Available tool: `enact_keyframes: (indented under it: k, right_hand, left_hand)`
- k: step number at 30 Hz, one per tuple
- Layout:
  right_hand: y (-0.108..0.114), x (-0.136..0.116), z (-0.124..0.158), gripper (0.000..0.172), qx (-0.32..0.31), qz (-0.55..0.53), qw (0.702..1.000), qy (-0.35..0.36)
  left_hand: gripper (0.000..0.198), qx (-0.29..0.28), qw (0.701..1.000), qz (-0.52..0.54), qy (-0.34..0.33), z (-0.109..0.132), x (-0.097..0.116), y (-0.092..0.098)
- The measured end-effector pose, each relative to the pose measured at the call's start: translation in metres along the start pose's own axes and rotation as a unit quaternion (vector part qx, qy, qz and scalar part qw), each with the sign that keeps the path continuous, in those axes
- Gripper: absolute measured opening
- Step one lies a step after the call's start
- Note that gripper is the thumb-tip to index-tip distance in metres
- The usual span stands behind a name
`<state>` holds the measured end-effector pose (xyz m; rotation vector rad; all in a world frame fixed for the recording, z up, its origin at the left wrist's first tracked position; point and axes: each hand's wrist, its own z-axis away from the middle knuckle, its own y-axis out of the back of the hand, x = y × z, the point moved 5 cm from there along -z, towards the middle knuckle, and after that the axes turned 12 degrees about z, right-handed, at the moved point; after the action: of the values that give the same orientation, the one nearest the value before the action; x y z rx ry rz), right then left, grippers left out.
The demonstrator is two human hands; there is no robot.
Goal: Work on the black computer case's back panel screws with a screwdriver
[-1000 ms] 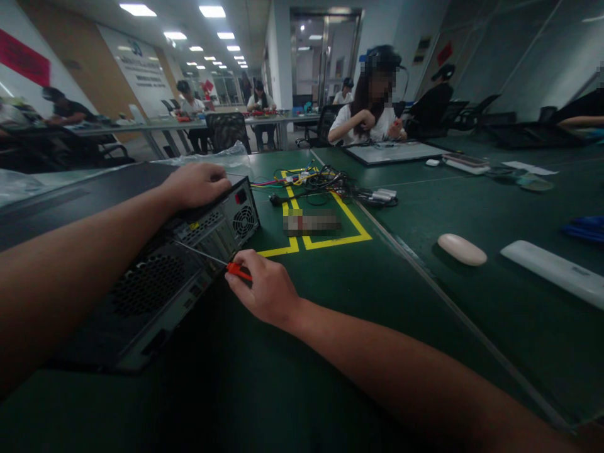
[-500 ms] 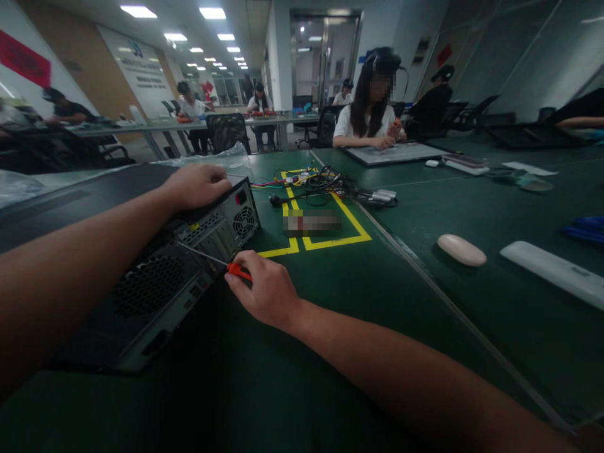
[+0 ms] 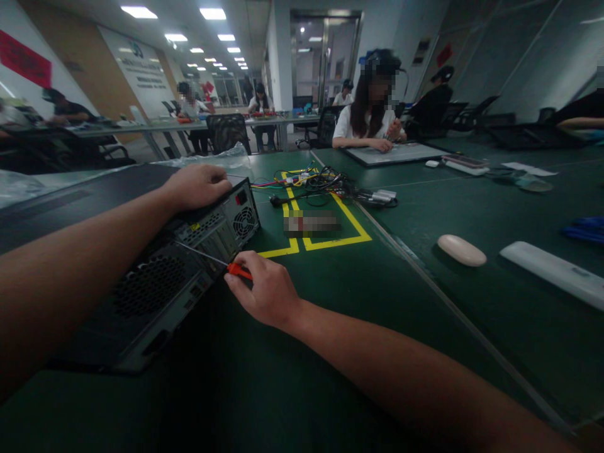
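Observation:
A black computer case (image 3: 151,296) lies on the green table at the left, its metal back panel turned to the right. My left hand (image 3: 198,185) is on the case's upper edge, fingers curled against it near the back corner. In my right hand (image 3: 267,286) is a screwdriver with an orange-red handle (image 3: 240,271), held between thumb and fingers. Its thin shaft (image 3: 204,255) points left across the back panel, and the tip meets the panel below my left forearm. A round fan grille (image 3: 244,222) and a honeycomb vent (image 3: 150,283) show on the panel.
Beyond the case lies a tangle of cables (image 3: 330,182) by yellow tape (image 3: 340,243). A blurred-out object (image 3: 314,223) sits inside the tape. To the right are a beige oval case (image 3: 461,250) and a white bar (image 3: 552,270). A co-worker (image 3: 370,107) sits opposite at a flat panel (image 3: 396,153).
My hands, the screwdriver and the case look nearly unchanged. Across the table, the co-worker's hands have shifted slightly.

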<state>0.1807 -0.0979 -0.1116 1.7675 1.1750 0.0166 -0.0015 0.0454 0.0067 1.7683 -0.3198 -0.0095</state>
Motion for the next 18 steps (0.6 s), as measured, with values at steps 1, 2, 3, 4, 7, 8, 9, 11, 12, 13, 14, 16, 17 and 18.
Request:
enact_keyframes:
  k: [1,2,3,4,7,8,9,11,12,13,14,16,17,18]
  right_hand:
    - [0.0001,0.0001,0.0,0.029,0.0,0.0,1.0,-0.001]
    - [0.0001,0.0002,0.0,0.03,0.001,-0.001,1.0,-0.001]
    - [-0.0001,0.0004,0.0001,0.03,0.002,-0.002,1.0,-0.001]
    - [-0.0003,0.0006,0.0001,0.031,0.003,-0.004,1.0,-0.001]
    - [-0.0011,0.0008,0.0,0.032,0.003,-0.008,1.0,-0.002]
    - [-0.0012,0.0008,-0.0001,0.032,0.002,-0.007,1.0,-0.003]
    - [-0.0012,0.0007,-0.0001,0.033,0.001,-0.006,1.0,-0.004]
    - [-0.0008,0.0004,-0.0001,0.034,-0.002,-0.006,1.0,-0.006]
    - [-0.0005,0.0002,0.0,0.034,-0.003,-0.007,1.0,-0.007]
    - [-0.0002,0.0,0.0001,0.035,-0.003,-0.008,1.0,-0.008]
    - [0.0,-0.0001,0.0002,0.036,-0.003,-0.009,1.0,-0.008]
    - [0.0001,-0.0002,0.0002,0.037,-0.002,-0.009,1.0,-0.007]
    - [-0.0001,-0.0002,0.0001,0.037,-0.002,-0.009,1.0,-0.006]
    - [-0.0003,-0.0002,-0.0001,0.037,-0.002,-0.008,1.0,-0.005]
  left_hand:
    - [0.038,0.0,1.0,0.001,0.0,-0.0001,-0.0002,-0.0001]
    - [0.038,0.001,1.0,0.002,0.0,-0.0002,-0.0004,-0.0002]
    - [0.038,0.001,1.0,0.0,0.001,-0.0003,-0.0005,-0.0002]
    - [0.038,0.001,1.0,-0.002,0.002,-0.0003,-0.0005,-0.0002]
    - [0.041,0.001,1.0,-0.007,-0.002,0.0002,0.0012,0.0003]
    - [0.041,0.001,1.0,-0.008,-0.002,0.0005,0.0021,0.0006]
    - [0.042,0.001,1.0,-0.008,-0.002,0.0009,0.0029,0.001]
    - [0.043,-0.001,1.0,-0.009,0.002,0.0014,0.0038,0.0015]
    - [0.043,-0.001,1.0,-0.01,0.005,0.0016,0.0039,0.0018]
    - [0.044,0.0,1.0,-0.01,0.006,0.0016,0.0039,0.0019]
    - [0.044,0.0,1.0,-0.011,0.006,0.0015,0.0037,0.0019]
    - [0.043,-0.001,1.0,-0.016,0.005,0.0012,0.0033,0.0018]
    - [0.042,-0.001,1.0,-0.02,0.003,0.001,0.0033,0.0018]
    - [0.041,-0.001,1.0,-0.024,0.001,0.0009,0.0036,0.0019]
